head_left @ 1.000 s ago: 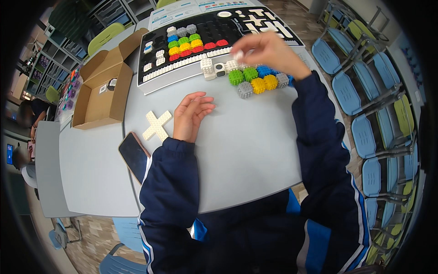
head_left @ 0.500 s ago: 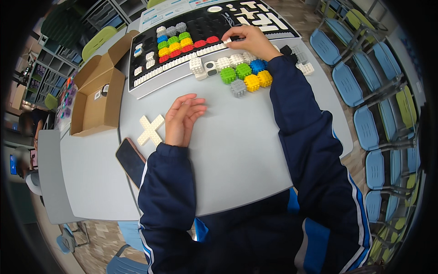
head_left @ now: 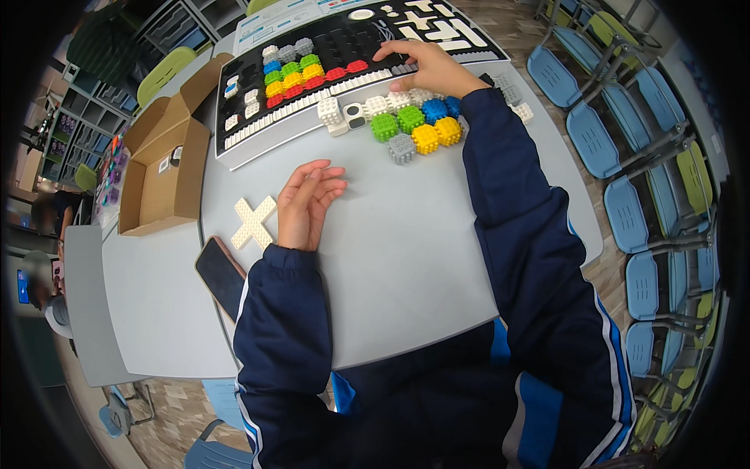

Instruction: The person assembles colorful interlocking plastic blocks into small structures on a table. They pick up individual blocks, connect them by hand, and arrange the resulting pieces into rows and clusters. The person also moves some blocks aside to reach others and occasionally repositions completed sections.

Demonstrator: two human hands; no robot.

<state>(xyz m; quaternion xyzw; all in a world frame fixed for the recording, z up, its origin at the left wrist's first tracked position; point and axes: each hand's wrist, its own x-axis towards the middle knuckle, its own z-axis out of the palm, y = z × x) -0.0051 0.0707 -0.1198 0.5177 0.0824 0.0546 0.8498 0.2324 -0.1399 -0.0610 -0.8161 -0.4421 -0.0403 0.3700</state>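
Note:
My right hand [head_left: 428, 67] reaches over the near edge of a black kit tray [head_left: 344, 39], thumb and forefinger apart, close to a row of small white and grey pieces [head_left: 328, 87]. Nothing shows between those fingers. Red, yellow, green and blue studded blocks [head_left: 293, 81] sit in rows in the tray. Just in front of the tray lie loose studded blocks: green [head_left: 383, 127], yellow [head_left: 426, 139], blue [head_left: 434, 111] and grey [head_left: 401, 148], with white ones behind. My left hand [head_left: 306, 205] hovers above the table, palm sideways, fingers loosely bent and empty.
Beside my left wrist are a cream cross-shaped piece [head_left: 254, 222] and a phone [head_left: 221, 275]. An opened cardboard box [head_left: 166, 187] stands farther left. White frame parts [head_left: 437, 27] fill the tray's far right. Stacked blue chairs [head_left: 590, 141] line the right side.
My right thumb and forefinger have spread from a pinch around a small white piece at the row, and the hand has shifted slightly right. My left hand has hardly moved.

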